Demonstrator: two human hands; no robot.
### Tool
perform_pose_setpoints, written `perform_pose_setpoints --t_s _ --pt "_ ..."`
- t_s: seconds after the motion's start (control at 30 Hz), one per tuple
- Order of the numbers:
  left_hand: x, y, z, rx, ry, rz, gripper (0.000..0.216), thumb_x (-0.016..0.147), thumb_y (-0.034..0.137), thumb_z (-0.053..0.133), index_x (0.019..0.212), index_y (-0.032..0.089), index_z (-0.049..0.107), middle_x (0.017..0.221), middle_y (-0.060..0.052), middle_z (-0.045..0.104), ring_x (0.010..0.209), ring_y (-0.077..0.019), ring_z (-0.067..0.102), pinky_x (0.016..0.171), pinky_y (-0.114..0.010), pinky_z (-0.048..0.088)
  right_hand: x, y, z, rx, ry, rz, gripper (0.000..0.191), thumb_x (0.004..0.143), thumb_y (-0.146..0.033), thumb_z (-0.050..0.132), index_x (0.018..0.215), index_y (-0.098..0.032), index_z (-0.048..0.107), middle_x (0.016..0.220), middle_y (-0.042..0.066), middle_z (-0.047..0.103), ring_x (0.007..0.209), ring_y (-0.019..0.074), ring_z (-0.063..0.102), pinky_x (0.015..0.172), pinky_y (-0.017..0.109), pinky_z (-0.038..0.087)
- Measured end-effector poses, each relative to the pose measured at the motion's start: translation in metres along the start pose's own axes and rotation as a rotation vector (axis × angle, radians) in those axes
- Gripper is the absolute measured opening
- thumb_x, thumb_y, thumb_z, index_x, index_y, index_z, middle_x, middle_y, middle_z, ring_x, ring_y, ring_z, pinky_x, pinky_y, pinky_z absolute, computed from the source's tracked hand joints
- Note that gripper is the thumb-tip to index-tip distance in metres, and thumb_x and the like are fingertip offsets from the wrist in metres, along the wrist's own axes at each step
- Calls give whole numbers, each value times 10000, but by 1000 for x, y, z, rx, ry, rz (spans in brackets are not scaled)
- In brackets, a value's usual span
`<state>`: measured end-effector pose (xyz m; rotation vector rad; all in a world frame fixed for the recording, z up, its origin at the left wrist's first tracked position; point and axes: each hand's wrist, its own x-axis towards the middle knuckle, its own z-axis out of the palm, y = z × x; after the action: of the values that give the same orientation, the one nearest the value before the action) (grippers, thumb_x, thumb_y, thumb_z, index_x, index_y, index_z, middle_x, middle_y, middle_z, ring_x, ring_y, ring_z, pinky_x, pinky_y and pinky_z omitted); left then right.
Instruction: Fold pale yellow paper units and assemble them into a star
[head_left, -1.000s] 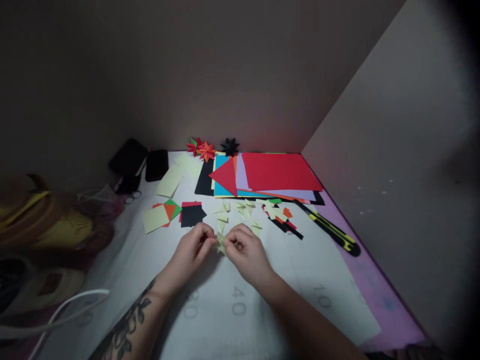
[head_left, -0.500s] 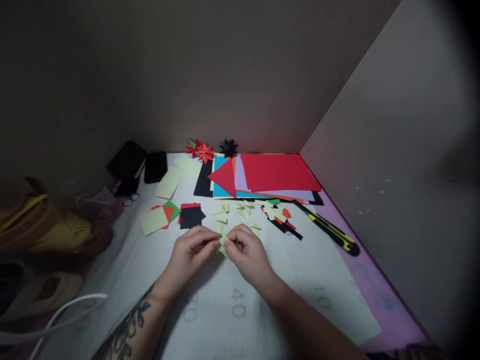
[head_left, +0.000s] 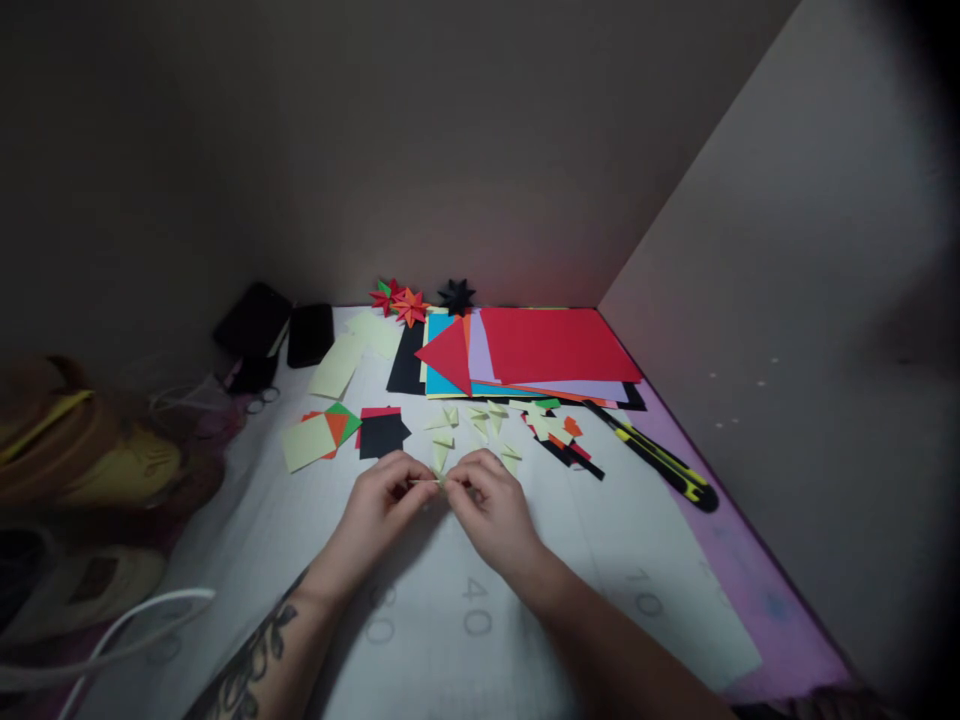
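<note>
Between my fingertips is a small piece of pale yellow paper, seen almost edge-on. My left hand pinches its left side, and my right hand pinches it from the right; the fingers hide most of it. Just beyond my hands lie several small folded pale yellow paper pieces. To their left are a black paper square over a red one and a fan of pale yellow, orange and green squares. Paper scraps in mixed colours lie to the right.
A yellow-and-black utility knife lies at the right. Coloured sheets are stacked at the back, near folded paper stars and a black one. A phone, scissors and a white cable are on the left.
The pale yellow paper has been turned between my fingers and now shows as a thin edge. My right hand has shifted slightly left. The things on the table stay where they were.
</note>
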<state>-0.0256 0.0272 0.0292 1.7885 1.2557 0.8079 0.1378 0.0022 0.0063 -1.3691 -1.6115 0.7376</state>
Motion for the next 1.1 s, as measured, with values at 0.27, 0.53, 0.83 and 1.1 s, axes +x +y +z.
perform_pose_setpoints --t_s 0.27,0.53,0.83,1.1 --pt "-1 1 5 30 -7 -100 266 901 332 467 694 178 534 677 13 536 665 -143 493 617 -238 371 2 1 2 50 -42 88 70 795 -188 588 759 -213 641 816 5 615 646 124 556 563 231 411" --pt "-2 5 5 -125 30 -247 275 859 375 503 667 177 513 596 43 478 571 -117 418 534 -215 328 3 1 3 116 -2 185 146 764 -183 563 621 -204 544 708 -18 553 605 123 519 556 232 400" --pt "-3 7 9 -208 8 -213 217 828 353 547 722 165 562 669 22 527 624 -122 466 569 -212 363 5 -2 0 225 -39 198 183 731 -172 559 561 -198 496 679 -20 498 612 120 497 543 221 385" --pt "-3 6 8 -247 2 -226 238 825 360 550 683 169 545 622 29 488 586 -116 451 543 -207 347 4 -1 2 301 -45 261 157 766 -223 570 619 -198 521 684 -29 506 563 106 495 509 212 404"
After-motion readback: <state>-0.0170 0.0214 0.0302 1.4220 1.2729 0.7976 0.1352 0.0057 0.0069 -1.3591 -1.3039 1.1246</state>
